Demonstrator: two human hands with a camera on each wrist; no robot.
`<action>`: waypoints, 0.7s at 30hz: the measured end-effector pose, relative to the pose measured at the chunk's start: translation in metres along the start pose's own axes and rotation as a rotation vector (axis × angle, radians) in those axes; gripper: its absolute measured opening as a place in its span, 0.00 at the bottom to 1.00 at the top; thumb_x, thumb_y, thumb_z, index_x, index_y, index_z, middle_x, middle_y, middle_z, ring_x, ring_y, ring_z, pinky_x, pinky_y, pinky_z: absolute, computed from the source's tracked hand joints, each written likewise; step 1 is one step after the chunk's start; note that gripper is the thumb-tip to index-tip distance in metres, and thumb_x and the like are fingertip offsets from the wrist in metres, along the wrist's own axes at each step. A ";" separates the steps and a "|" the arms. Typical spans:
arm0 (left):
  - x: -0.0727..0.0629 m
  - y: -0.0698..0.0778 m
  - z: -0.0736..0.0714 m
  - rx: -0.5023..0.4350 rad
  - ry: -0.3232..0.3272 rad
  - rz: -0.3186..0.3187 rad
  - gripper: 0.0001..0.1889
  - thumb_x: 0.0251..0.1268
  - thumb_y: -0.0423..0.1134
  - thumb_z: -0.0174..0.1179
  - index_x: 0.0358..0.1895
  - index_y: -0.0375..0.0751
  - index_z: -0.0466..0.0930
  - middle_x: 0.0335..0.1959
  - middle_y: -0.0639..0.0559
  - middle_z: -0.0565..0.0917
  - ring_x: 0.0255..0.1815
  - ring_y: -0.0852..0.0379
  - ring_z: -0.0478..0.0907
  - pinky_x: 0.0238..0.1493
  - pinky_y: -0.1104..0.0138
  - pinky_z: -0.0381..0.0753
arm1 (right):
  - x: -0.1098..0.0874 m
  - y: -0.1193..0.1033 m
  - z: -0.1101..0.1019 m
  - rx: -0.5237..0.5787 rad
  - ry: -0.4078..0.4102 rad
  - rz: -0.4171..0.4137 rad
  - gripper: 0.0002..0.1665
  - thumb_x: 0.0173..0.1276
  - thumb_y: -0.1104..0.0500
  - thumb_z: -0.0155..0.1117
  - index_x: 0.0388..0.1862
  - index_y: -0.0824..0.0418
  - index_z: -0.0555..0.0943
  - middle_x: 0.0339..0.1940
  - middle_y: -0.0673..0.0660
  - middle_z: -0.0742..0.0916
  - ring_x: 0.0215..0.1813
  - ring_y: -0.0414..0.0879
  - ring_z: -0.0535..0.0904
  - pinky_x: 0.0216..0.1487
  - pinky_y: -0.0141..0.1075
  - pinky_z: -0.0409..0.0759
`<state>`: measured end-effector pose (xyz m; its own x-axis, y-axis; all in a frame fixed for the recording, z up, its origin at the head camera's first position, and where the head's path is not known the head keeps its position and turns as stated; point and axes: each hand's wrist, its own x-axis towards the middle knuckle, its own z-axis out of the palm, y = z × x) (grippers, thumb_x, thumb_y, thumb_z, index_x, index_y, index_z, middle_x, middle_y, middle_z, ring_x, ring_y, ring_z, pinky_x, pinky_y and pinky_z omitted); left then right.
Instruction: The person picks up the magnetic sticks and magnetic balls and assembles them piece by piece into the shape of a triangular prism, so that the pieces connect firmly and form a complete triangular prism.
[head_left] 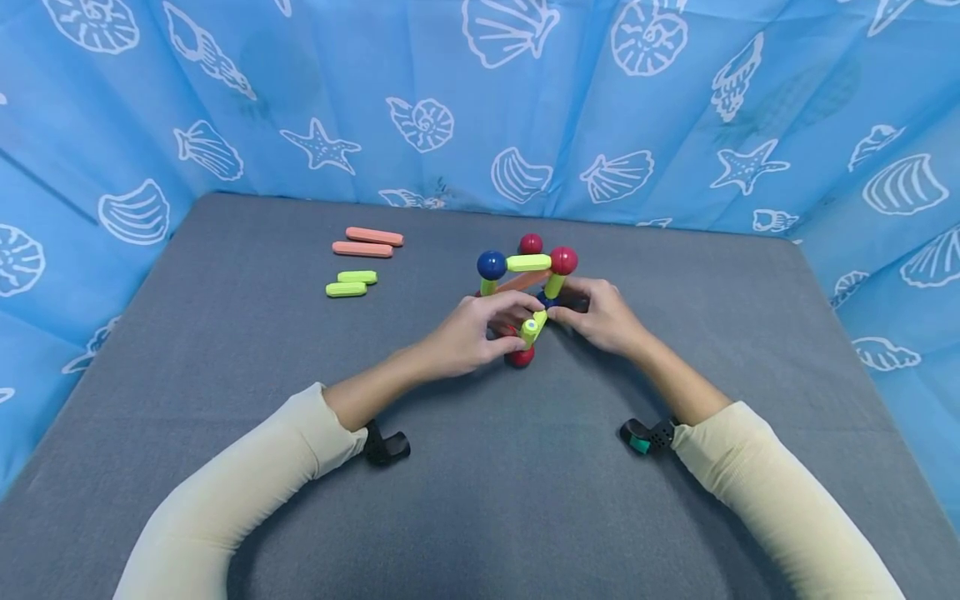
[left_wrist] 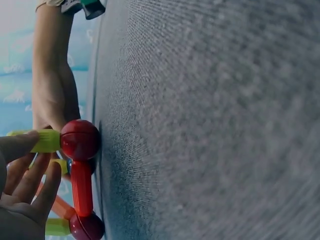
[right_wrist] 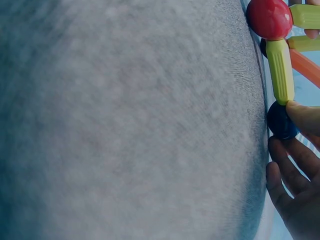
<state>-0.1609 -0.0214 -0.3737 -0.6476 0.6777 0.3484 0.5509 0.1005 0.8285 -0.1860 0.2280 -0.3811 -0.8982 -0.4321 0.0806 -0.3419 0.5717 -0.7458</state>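
Observation:
A frame of toy magnetic rods and balls stands on the table between both hands. My left hand point(head_left: 467, 335) pinches an upright yellow-green rod point(left_wrist: 47, 141) between thumb and fingers. That rod rises from the near red ball point(left_wrist: 80, 140), where an orange-red rod point(left_wrist: 82, 187) also joins. My right hand point(head_left: 606, 318) holds the blue ball point(right_wrist: 282, 121) at the right base corner, thumb on one side and fingers on the other. A yellow-green rod point(right_wrist: 281, 72) links these two balls. Along the top, another yellow-green rod point(head_left: 528, 263) spans a blue ball point(head_left: 492, 265) and a red ball point(head_left: 564, 260).
Two loose orange rods point(head_left: 363, 249) lie at the back left, with two short yellow-green rods point(head_left: 346, 289) in front of them. A red ball point(head_left: 531, 243) shows behind the frame. A blue shell-patterned curtain point(head_left: 450, 75) borders the grey table point(head_left: 480, 500).

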 end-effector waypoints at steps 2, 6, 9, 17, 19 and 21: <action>0.000 0.000 -0.001 0.005 0.003 -0.003 0.23 0.62 0.27 0.67 0.60 0.33 0.75 0.53 0.41 0.83 0.52 0.59 0.81 0.53 0.64 0.81 | 0.000 0.000 0.000 0.002 0.001 -0.001 0.22 0.68 0.64 0.67 0.60 0.70 0.78 0.53 0.66 0.85 0.54 0.58 0.82 0.54 0.54 0.79; -0.001 -0.001 -0.001 0.027 0.002 -0.014 0.23 0.62 0.27 0.67 0.61 0.34 0.75 0.53 0.43 0.84 0.52 0.59 0.81 0.53 0.63 0.81 | -0.001 0.000 0.002 -0.005 0.007 -0.004 0.23 0.68 0.64 0.68 0.60 0.70 0.78 0.53 0.66 0.85 0.54 0.57 0.82 0.53 0.53 0.79; -0.002 -0.002 -0.001 0.040 -0.001 -0.014 0.23 0.62 0.27 0.67 0.61 0.35 0.75 0.53 0.44 0.84 0.52 0.59 0.81 0.53 0.63 0.81 | -0.001 0.000 0.003 -0.012 0.009 0.000 0.23 0.68 0.64 0.68 0.60 0.70 0.78 0.53 0.66 0.85 0.54 0.57 0.82 0.53 0.53 0.79; -0.005 -0.003 0.000 0.036 -0.020 -0.011 0.24 0.62 0.26 0.67 0.62 0.34 0.74 0.54 0.42 0.84 0.53 0.60 0.81 0.53 0.63 0.81 | -0.002 0.001 0.004 -0.014 0.005 0.010 0.23 0.68 0.64 0.68 0.61 0.70 0.78 0.55 0.66 0.84 0.56 0.58 0.81 0.56 0.54 0.78; -0.006 -0.004 0.000 0.030 -0.023 -0.008 0.25 0.62 0.27 0.67 0.62 0.33 0.74 0.55 0.42 0.84 0.54 0.59 0.81 0.53 0.63 0.81 | -0.003 0.001 0.004 -0.012 0.003 0.013 0.23 0.68 0.64 0.67 0.61 0.70 0.77 0.55 0.66 0.84 0.56 0.58 0.81 0.55 0.54 0.78; -0.008 -0.006 -0.001 0.033 -0.023 -0.005 0.25 0.61 0.27 0.68 0.62 0.33 0.73 0.56 0.42 0.83 0.54 0.59 0.81 0.52 0.64 0.81 | -0.003 0.001 0.004 -0.013 0.004 0.016 0.23 0.68 0.64 0.68 0.61 0.69 0.77 0.54 0.66 0.84 0.55 0.58 0.81 0.55 0.53 0.78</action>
<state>-0.1591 -0.0283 -0.3807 -0.6382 0.6937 0.3338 0.5649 0.1275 0.8152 -0.1824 0.2266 -0.3847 -0.9047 -0.4201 0.0707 -0.3307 0.5878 -0.7384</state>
